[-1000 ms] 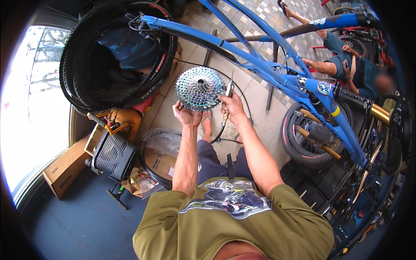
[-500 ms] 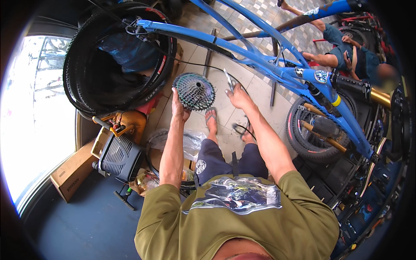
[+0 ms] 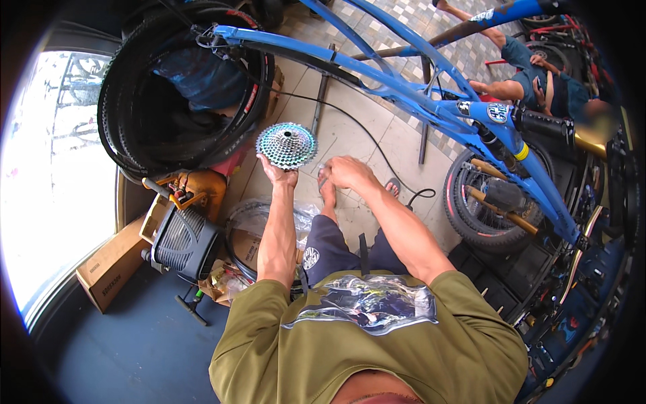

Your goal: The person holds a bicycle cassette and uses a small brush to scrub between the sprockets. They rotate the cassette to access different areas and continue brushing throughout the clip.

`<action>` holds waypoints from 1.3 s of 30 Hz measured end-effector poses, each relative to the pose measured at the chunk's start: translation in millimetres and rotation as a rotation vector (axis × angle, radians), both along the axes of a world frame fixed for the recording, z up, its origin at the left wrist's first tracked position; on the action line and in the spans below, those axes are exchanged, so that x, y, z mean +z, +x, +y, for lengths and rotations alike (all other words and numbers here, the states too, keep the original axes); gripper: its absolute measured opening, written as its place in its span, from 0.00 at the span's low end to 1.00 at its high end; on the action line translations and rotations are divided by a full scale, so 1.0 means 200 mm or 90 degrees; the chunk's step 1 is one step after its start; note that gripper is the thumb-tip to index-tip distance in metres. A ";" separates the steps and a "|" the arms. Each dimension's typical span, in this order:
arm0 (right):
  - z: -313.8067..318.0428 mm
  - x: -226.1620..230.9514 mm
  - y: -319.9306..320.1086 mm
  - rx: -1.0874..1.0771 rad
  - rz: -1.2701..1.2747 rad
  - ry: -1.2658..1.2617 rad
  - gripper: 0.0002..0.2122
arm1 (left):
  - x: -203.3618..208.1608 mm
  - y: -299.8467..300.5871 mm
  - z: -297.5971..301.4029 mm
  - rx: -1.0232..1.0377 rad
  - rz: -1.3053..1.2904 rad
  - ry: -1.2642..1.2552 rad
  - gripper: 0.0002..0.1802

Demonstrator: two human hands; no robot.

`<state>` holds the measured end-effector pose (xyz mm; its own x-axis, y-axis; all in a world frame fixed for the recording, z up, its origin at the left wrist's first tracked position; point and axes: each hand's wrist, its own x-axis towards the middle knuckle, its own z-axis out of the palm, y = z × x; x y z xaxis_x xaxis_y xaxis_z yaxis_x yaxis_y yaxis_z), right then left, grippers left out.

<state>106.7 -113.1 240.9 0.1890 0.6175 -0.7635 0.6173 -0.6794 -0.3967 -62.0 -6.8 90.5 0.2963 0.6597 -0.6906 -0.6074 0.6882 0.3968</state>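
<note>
The left hand (image 3: 278, 174) alone grasps the bicycle cassette's (image 3: 288, 145) near edge; the right hand (image 3: 347, 173) shows no blow-gun nozzle now, its curled grip impossible to tell.

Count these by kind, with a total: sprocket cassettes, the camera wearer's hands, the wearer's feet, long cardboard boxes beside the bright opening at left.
Cassette: 1
Hands (left hand, right hand): 2
Feet: 2
Long cardboard box: 1
Total: 6

I see the left hand (image 3: 279, 176) holding a cassette (image 3: 287, 147) left of centre, the right hand (image 3: 348, 174) near centre, a blue bicycle frame (image 3: 412, 112) upper right.
</note>
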 end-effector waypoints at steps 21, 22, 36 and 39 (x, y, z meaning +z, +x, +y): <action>-0.04 0.06 0.06 -0.043 -0.023 -0.068 0.20 | 0.04 0.00 -0.04 0.031 -0.051 -0.021 0.53; -0.03 0.10 0.08 -0.045 0.067 -0.103 0.20 | 0.06 0.00 -0.05 0.029 -0.060 -0.029 0.53; -0.07 -0.06 0.31 0.135 -0.096 -0.054 0.20 | 0.08 -0.08 -0.07 -0.091 -0.006 -0.094 0.57; -0.06 -0.01 0.33 0.167 -0.046 -0.064 0.19 | 0.11 -0.07 -0.06 -0.104 0.006 -0.079 0.56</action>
<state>172.8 -125.0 238.4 0.0894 0.5745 -0.8136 0.8016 -0.5263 -0.2835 -75.6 -18.3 111.6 0.3856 0.5132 -0.7668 -0.4810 0.8210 0.3075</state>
